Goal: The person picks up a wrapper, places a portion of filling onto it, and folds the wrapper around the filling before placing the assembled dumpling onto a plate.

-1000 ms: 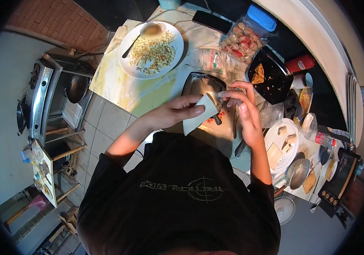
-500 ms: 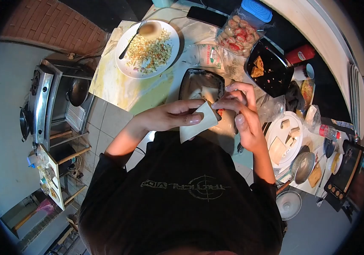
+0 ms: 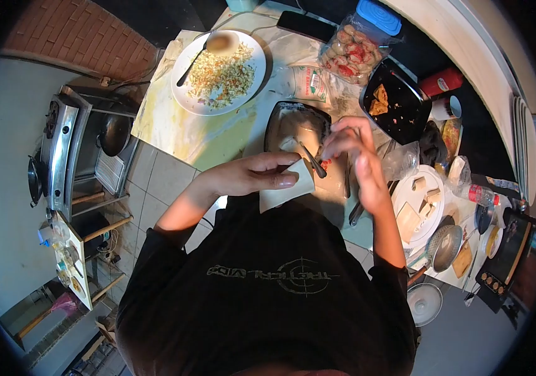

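Note:
A pale folded wrapper sheet [image 3: 288,189] is pinched between the thumb and fingers of my left hand [image 3: 246,174], in front of my shirt. To its right my right hand [image 3: 363,164] is raised, blurred, with its fingers apart and nothing seen in them. Beyond the hands stands a black square dish [image 3: 270,128] with whitish paste in it, and a dark utensil handle [image 3: 320,169] sticks out toward me between my hands. A white plate [image 3: 183,100] of chopped vegetable filling with a spoon [image 3: 218,44] lies at the back left.
At the back right are a bag of reddish balls [image 3: 350,53] and a black plate [image 3: 371,119] with fried pieces. Farther right lie an oval white plate [image 3: 438,207] with wrapper pieces, a pan [image 3: 446,245] and a plastic bottle [image 3: 483,195]. A stove [image 3: 61,150] stands at left.
My right hand has moved slightly away from the wrapper, and its fingers have come off it. The wrapper has shifted a little left and down, and the utensil handle now shows.

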Demonstrator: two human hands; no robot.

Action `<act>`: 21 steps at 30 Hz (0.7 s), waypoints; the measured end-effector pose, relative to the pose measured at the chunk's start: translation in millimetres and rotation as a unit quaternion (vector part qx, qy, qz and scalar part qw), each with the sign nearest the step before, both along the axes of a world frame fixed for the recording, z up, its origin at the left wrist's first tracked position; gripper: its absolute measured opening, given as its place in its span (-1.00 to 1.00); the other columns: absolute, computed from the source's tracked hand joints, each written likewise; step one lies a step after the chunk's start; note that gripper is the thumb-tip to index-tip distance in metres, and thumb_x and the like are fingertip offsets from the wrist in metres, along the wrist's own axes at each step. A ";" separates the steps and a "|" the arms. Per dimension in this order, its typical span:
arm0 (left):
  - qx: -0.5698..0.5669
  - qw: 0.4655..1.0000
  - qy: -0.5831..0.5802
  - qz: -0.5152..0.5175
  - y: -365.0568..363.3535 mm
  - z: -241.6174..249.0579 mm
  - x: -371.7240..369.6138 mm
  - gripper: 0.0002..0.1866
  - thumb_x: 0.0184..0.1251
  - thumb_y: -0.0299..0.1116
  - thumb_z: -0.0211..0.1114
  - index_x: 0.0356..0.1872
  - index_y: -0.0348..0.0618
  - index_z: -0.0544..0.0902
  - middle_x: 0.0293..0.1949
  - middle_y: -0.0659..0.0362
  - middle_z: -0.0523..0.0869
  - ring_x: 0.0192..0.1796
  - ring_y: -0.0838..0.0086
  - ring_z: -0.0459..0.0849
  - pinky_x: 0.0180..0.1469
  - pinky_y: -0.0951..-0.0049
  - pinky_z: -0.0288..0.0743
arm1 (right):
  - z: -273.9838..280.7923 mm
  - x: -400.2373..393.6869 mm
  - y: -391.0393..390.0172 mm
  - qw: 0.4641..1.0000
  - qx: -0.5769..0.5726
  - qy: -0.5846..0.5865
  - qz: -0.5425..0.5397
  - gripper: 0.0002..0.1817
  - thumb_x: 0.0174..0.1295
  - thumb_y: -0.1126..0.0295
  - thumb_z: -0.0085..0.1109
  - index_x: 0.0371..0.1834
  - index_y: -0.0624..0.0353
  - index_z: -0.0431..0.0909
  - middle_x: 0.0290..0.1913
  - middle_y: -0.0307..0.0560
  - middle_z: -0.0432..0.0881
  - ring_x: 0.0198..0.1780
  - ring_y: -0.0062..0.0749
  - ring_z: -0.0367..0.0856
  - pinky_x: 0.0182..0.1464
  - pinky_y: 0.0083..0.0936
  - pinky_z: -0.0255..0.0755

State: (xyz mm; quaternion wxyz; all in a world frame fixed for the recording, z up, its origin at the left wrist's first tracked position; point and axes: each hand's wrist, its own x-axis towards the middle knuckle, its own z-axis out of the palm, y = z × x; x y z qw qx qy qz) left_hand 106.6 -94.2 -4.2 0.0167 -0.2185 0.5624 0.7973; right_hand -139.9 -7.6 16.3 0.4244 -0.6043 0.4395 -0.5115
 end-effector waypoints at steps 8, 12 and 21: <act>0.033 0.989 -0.085 0.121 -5.2 -17.3 14.5 -0.21 0.39 -0.06 0.31 0.44 -0.37 0.22 0.16 0.05 0.57 0.13 0.46 0.56 0.14 0.41 0.48 | -55.9 -0.3 -15.6 0.853 0.005 0.518 -0.068 -0.65 0.38 0.18 -0.01 -0.18 0.15 0.72 0.42 -0.06 0.26 0.50 -0.01 0.02 0.47 0.18 -0.28; 0.066 0.974 -0.113 0.186 -4.2 -1.8 6.1 -0.50 0.50 -0.27 0.19 0.32 -0.35 0.37 -0.28 0.12 0.68 -0.31 0.51 0.69 -0.32 0.51 0.56 | -61.8 1.9 -18.3 0.843 0.025 0.535 -0.047 -0.60 0.40 0.14 -0.04 -0.28 0.17 0.74 0.44 -0.12 0.25 0.53 -0.02 -0.01 0.49 0.14 -0.30; 0.013 0.963 -0.114 0.245 -6.1 -35.1 8.2 -0.54 0.46 -0.32 0.23 0.27 -0.32 0.41 -0.24 0.16 0.69 -0.31 0.52 0.67 -0.25 0.54 0.56 | -65.0 -7.7 -19.9 0.898 0.048 0.423 -0.106 -0.36 0.49 -0.01 -0.23 -0.40 0.25 0.75 0.45 -0.13 0.24 0.48 -0.04 0.06 0.50 0.02 -0.23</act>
